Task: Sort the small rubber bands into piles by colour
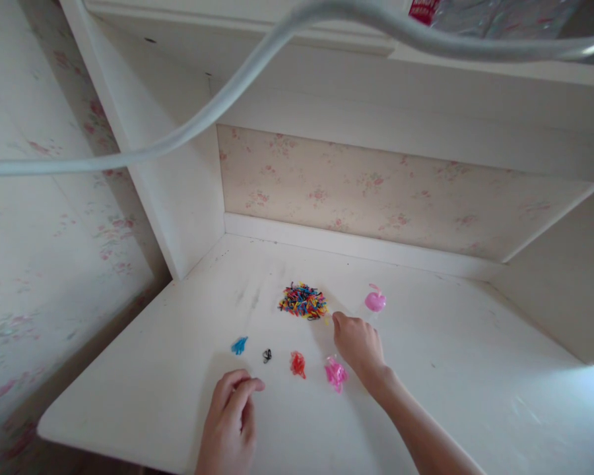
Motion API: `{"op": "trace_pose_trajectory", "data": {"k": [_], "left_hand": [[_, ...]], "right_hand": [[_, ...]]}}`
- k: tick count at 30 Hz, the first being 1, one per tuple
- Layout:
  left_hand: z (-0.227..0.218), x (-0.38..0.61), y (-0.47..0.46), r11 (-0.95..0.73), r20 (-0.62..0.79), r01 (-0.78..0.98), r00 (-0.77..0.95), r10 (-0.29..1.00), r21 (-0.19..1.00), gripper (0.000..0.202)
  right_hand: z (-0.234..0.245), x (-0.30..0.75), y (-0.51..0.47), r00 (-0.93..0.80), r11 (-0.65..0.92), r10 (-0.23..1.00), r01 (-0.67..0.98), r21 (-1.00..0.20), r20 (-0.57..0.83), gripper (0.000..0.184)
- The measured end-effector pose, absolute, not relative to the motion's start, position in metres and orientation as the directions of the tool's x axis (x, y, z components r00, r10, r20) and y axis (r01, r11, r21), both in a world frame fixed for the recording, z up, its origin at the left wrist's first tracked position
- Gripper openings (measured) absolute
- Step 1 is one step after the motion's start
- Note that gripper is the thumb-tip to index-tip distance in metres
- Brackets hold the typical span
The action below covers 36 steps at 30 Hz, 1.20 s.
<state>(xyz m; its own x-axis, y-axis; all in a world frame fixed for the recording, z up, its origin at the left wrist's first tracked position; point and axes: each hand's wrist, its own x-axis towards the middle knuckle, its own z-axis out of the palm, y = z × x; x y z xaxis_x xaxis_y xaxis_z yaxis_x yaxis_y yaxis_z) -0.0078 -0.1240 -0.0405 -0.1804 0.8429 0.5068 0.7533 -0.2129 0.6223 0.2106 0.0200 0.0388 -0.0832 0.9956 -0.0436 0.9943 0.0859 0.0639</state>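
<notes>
A: What lies nearest?

B: The left hand (pixel 231 420), low over the white desk (pixel 153 389). Its fingers are loosely bent, and it looks released, with nothing seen in its grip

A: And just past it?

B: A slanting row of small heaps, each apart from the next. From right to left: pink bands (pixel 335 374), red bands (pixel 297 365), a few black bands (pixel 267 356), then blue bands (pixel 239 346). The black ones are just beyond the left fingertips

A: Where's the right hand (pixel 358 340)?

B: Beyond the pink heap, reaching in from the right. Its fingers are curled in, tips close together beside a bit of yellow; I can't tell whether they grasp it

A: Near what?

B: The mixed pile (pixel 304 302), many colours tangled together, just left of those fingertips. A shiny pink case (pixel 375 301) sits to the pile's right, well apart from it

A: Farthest back?

B: Flowered wallpaper (pixel 336 188), above a white ledge (pixel 356 243)
</notes>
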Motion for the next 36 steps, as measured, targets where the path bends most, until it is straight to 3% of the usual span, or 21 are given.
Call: {"op": "trace_pose_trajectory", "data": {"k": [11,21,25,28,31,36], "left_hand": [[-0.042,-0.006,-0.124,-0.21,0.44,0.691,-0.173,0.881,0.692,0.014],[-0.043,-0.004,-0.125,-0.165,0.387,0.673,-0.193,0.902,0.721,0.016],[-0.038,-0.003,-0.126,-0.168,0.387,0.666,-0.194,0.902,0.726,0.017],[-0.033,-0.002,-0.124,-0.164,0.368,0.662,-0.181,0.912,0.732,0.018],[-0.026,-0.004,-0.12,-0.149,0.34,0.665,-0.167,0.926,0.732,0.018],[-0.001,-0.007,-0.1,-0.148,0.389,0.779,-0.131,0.912,0.61,0.018]], "right_hand": [[0.05,0.195,0.006,-0.152,0.152,0.988,0.988,0.007,-0.008,0.032],[0.043,0.171,-0.029,-0.345,0.332,0.934,0.935,-0.127,-0.097,0.033],[0.049,0.175,-0.029,-0.32,0.308,0.945,0.94,-0.147,-0.068,0.031],[0.055,0.187,-0.035,-0.262,0.259,0.965,0.931,-0.257,0.023,0.033],[0.048,0.203,-0.053,-0.234,0.242,0.969,0.858,-0.454,0.074,0.033],[-0.005,0.225,-0.091,-0.156,0.167,0.984,0.686,-0.708,0.082,0.043]]}}
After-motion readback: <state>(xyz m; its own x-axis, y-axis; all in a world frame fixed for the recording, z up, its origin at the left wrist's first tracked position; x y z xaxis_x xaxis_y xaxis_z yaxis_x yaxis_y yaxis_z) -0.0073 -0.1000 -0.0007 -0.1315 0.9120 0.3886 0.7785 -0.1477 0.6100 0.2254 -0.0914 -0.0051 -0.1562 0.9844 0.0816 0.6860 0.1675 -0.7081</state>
